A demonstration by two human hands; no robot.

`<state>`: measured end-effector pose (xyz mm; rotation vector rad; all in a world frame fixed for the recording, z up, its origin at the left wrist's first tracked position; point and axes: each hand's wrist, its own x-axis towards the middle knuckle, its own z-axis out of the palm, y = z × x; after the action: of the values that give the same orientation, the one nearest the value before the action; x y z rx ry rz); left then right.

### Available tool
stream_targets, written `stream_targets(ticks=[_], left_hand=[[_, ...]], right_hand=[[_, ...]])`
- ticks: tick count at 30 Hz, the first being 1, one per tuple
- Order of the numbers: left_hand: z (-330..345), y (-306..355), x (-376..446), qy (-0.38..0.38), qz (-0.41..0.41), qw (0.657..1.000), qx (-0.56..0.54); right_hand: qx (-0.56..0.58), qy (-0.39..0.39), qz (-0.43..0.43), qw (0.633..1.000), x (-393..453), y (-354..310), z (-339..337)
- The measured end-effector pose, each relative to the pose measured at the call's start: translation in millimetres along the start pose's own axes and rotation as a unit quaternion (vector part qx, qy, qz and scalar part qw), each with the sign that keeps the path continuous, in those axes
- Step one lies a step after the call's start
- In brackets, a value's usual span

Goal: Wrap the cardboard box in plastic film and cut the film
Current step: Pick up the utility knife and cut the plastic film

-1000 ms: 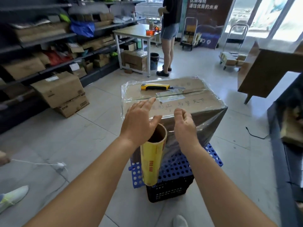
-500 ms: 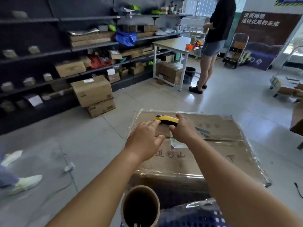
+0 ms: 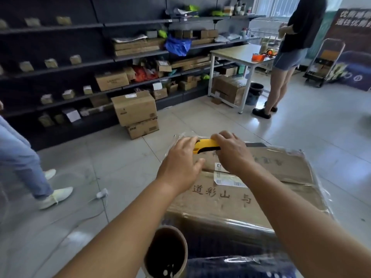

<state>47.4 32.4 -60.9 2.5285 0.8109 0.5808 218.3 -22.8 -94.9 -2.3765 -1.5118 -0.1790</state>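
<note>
A large cardboard box (image 3: pixel 281 177) with clear plastic film over it stands in front of me, black writing along its top. A yellow and black utility knife (image 3: pixel 206 146) lies near the box's far edge. My right hand (image 3: pixel 232 153) is closed over the knife's right part. My left hand (image 3: pixel 180 163) hovers at the knife's left end, fingers spread and touching its tip. The open cardboard core of the film roll (image 3: pixel 166 251) stands upright against the box's near side, below my left forearm.
Dark shelving (image 3: pixel 100 57) with parcels runs along the left wall, and two stacked boxes (image 3: pixel 136 113) sit on the floor before it. A person in jeans (image 3: pixel 24 157) stands at left. Another person (image 3: pixel 287 57) stands by a white table (image 3: pixel 239 55). A cable (image 3: pixel 96 197) trails across the tiles.
Both hands left the film roll and reached across the box top. My right hand closed on the knife, and my left hand came up to its left end.
</note>
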Motion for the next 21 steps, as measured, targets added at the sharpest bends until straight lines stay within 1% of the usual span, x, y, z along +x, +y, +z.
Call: stream_targets(ticks=[2,4,6,7,9,11,13,14,15,16,17,19,20,21], left_hand=[[0,7,-9,0.013,-0.004,1.0,-0.005],[0,14,-23,0.01,-0.008,1.0,-0.011],[-3,21,-40,0.013,-0.008,1.0,-0.027],[-6,25,-51,0.018,-0.008,0.999,-0.042],[-9,36,-73,0.027,-0.014,0.997,-0.076],[-8,48,-97,0.046,-0.025,0.994,-0.1],[-5,60,-122,0.069,-0.033,0.989,-0.123],[-3,65,-134,0.082,-0.035,0.986,-0.139],[-2,70,-144,0.092,-0.035,0.983,-0.153],[0,74,-155,0.1,-0.037,0.981,-0.165],[1,78,-164,0.105,-0.041,0.979,-0.172],[6,86,-183,0.108,-0.047,0.977,-0.18],[10,91,-192,0.105,-0.045,0.976,-0.185],[15,95,-200,0.095,-0.04,0.976,-0.19]], right_hand=[[0.018,0.055,-0.061,0.996,-20,-12,-19],[0.041,0.093,-0.111,0.989,-44,-25,-36],[0.056,0.102,-0.129,0.985,-70,-36,-47],[0.061,0.104,-0.124,0.985,-82,-40,-50],[0.074,0.117,-0.094,0.986,-106,-46,-52],[0.097,0.135,-0.04,0.985,-131,-55,-53],[0.136,0.141,0.061,0.979,-155,-69,-57],[0.166,0.145,0.123,0.968,-166,-77,-61],[0.211,0.145,0.184,0.949,-176,-83,-63],[0.279,0.134,0.241,0.92,-185,-87,-66],[0.372,0.105,0.292,0.875,-192,-89,-68],[0.552,0.019,0.347,0.758,-206,-92,-72],[0.603,-0.003,0.353,0.716,-213,-91,-74],[0.624,-0.017,0.357,0.695,-219,-91,-77]])
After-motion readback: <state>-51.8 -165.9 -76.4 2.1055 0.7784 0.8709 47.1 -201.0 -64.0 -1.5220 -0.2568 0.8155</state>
